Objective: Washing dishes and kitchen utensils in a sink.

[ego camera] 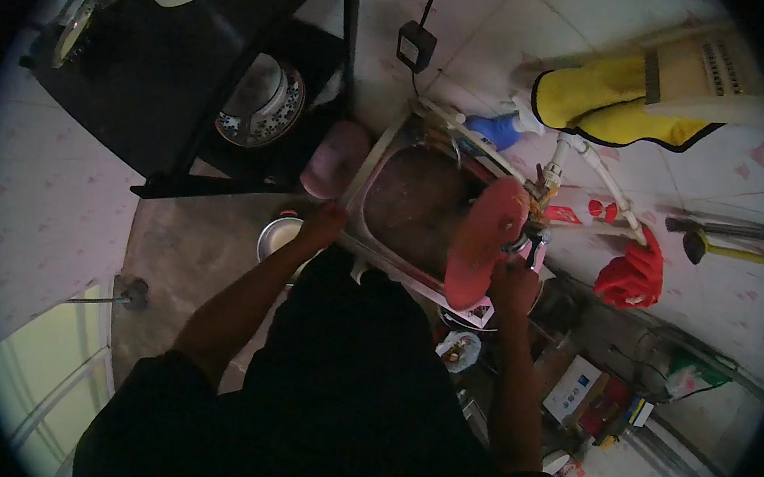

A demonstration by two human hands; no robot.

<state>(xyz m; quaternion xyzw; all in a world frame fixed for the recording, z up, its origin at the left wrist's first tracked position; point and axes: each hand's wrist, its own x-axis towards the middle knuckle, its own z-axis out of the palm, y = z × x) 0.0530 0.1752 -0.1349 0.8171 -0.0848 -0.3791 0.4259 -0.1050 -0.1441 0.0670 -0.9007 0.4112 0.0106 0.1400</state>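
Observation:
In the head view my right hand [515, 286] is raised close to the faucet [535, 245] on the right of the sink; its fingers are too dark to read. A red plastic basin [485, 247], tilted on edge, stands beside that hand over the right side of the sink [415, 207]. At the sink's near left corner is my left hand [324, 226], its grip unclear, close to a pink rounded object [336, 159]. Below this hand a metal pot [280, 238] shows on the floor, partly hidden by the forearm.
A black rack [160, 60] on the left holds patterned dishes [260, 118]. Behind the sink are a blue spray bottle [495, 132] and white pipes [587, 154]. A yellow cloth [595, 97] and red gloves [635, 275] hang at right, above boxes [575, 388].

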